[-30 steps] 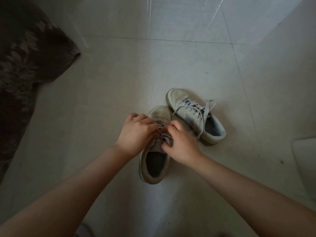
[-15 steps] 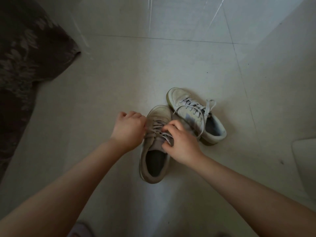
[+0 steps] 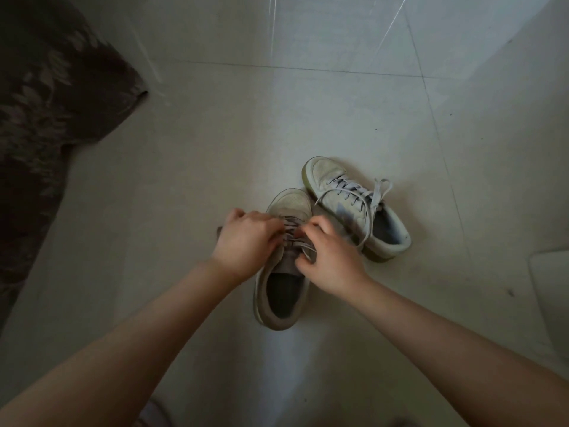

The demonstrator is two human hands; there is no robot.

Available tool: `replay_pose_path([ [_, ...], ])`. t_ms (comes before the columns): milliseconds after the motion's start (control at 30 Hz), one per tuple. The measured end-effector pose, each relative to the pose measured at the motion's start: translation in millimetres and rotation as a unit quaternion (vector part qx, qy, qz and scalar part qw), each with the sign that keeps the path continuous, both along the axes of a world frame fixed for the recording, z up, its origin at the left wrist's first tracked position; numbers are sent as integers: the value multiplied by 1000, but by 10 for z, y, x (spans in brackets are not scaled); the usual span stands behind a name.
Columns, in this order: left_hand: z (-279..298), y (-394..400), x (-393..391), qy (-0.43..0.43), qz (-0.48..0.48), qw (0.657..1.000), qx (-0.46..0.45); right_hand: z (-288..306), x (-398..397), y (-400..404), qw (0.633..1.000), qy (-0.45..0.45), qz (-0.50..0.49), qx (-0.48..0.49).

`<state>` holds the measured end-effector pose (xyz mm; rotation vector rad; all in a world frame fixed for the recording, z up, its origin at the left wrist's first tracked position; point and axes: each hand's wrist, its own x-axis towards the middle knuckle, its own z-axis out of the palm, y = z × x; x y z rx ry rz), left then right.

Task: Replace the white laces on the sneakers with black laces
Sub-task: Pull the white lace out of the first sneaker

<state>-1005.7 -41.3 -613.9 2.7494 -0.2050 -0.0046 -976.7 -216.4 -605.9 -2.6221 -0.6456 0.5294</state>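
White lace [image 3: 292, 234] on near sneaker [image 3: 284, 266], floor-level beside 2nd sneaker [image 3: 357, 208], is sitting pinched by L hand [image 3: 248, 238] & R hand [image 3: 331, 257], both curled closed; I'm expecting eyelet snag if pulling unevenly.

Pale, glossy, large-format floor tiles [image 3: 234, 124] with thin dark grout lines, the grout crossing beyond and right of the grip. Dim light; faint bright streaks reflect on the far tiles. Dark brown leaf-patterned fabric [image 3: 43, 118] hangs far left. A pale, rounded-cornered flat object [image 3: 551, 291] sits at the right edge, kind unclear.
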Motion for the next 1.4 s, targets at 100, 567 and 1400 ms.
replay_pose_path([
  [100,-27,69,33,22,81,996,35,1,7,3,1000,-1,1,7],
  [567,7,0,-115,104,101,989,-16,60,270,135,997,-18,44,62],
  [1400,24,-142,-143,269,109,955,-57,116,409,75,920,367,-59,123],
])
